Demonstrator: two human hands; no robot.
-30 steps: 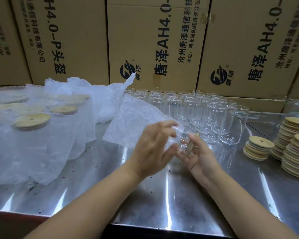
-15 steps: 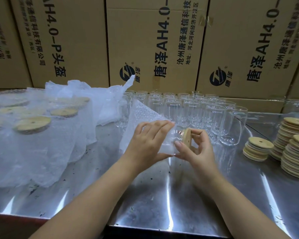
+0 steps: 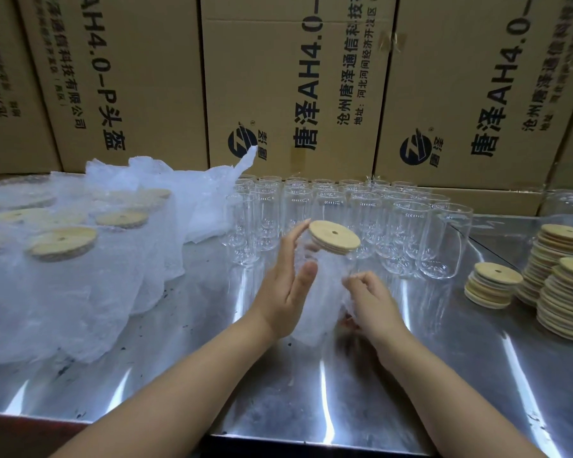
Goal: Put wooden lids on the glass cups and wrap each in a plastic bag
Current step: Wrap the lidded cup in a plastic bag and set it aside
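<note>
Item: glass cup point(image 3: 326, 269), wooden lid point(image 3: 334, 235) fitted, sleeved in plastic bag point(image 3: 313, 315), at centre of steel table point(image 3: 278, 391).
Left hand point(image 3: 283, 285): straight fingers pressed against the bag.
Right hand point(image 3: 371, 299): pinching the bag.
Cartons point(image 3: 295, 77) behind: "唐泽AH4.0", "AH4.0-P头盔".

A stainless steel table point(image 3: 179, 375) carries bagged, lidded cups point(image 3: 63, 259) at the left, a heap of loose plastic bags point(image 3: 196, 193) far left, rows of empty glass cups point(image 3: 361, 219) far centre, and stacked wooden lids point(image 3: 566, 292) at the right.
</note>
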